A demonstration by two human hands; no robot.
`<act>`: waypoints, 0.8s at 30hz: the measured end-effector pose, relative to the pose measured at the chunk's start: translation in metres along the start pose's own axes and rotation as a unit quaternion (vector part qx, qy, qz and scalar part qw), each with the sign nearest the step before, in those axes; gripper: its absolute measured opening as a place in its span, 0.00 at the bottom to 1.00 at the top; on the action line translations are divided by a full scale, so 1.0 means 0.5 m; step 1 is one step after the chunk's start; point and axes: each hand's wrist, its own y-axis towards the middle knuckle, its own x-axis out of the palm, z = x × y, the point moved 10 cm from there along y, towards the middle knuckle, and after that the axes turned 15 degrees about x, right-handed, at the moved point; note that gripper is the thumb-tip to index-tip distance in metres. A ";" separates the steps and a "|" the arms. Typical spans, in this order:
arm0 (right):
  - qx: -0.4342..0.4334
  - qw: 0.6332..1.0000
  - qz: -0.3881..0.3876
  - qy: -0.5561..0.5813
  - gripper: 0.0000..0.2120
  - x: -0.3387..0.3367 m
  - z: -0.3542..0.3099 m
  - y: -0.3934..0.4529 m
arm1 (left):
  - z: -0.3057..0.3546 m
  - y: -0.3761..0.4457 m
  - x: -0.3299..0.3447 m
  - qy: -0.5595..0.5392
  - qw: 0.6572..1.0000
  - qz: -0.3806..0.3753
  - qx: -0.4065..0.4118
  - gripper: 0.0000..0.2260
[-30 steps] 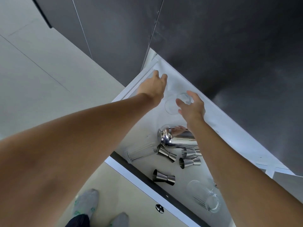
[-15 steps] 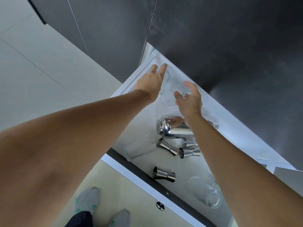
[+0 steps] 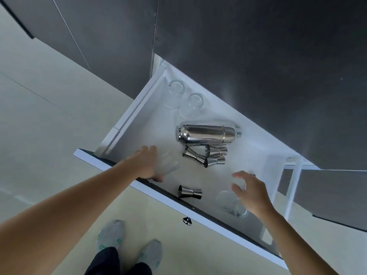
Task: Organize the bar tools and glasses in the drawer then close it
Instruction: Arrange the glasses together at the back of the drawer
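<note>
The white drawer [image 3: 127, 121] stands pulled out. Two clear glasses [image 3: 175, 92] [image 3: 193, 105] stand side by side in its far left corner. A steel shaker [image 3: 206, 132] lies on its side mid-drawer, with three jiggers [image 3: 207, 155] bunched just in front of it. A single jigger [image 3: 189, 192] lies by the front panel. My left hand [image 3: 146, 165] curves around the end of a lying ribbed glass [image 3: 169, 165] at the front left; a firm grip does not show. My right hand [image 3: 252, 192] hovers, fingers spread, over another lying glass [image 3: 231, 203] at the front right.
Dark cabinet fronts [image 3: 258, 66] rise over the back of the drawer. The drawer front carries a small metal knob [image 3: 186, 220]. My feet in grey socks [image 3: 111, 235] stand on the pale floor just before it. A white frame [image 3: 292, 187] sits right of the drawer.
Both hands pulled back from the far corner, leaving two glasses standing there. They came down toward the front, one over each lying glass.
</note>
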 end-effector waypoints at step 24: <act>0.016 0.999 0.033 0.033 0.22 0.017 -0.025 -0.078 | -0.007 -0.050 -0.132 0.058 0.984 0.165 0.039 0.23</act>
